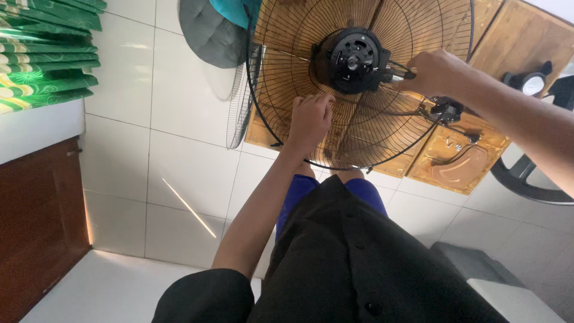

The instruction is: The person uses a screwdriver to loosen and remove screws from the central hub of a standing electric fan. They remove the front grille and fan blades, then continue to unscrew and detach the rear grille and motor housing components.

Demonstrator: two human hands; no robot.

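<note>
My left hand grips the wire rear fan guard, fingers curled narrow through its bars. My right hand, at three o'clock of the black motor hub, pinches a dark tool. Front grille looks already off, at nine o'clock; hub work remains, I judge.

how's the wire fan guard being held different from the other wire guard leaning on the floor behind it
The held fan guard faces the camera as a full round bowl with a black motor hub at its centre; the other guard is seen edge-on, a thin sliver with no hub visible. The left hand and right hand touch the first; nothing touches the second. Both are dark wire grilles.
</note>
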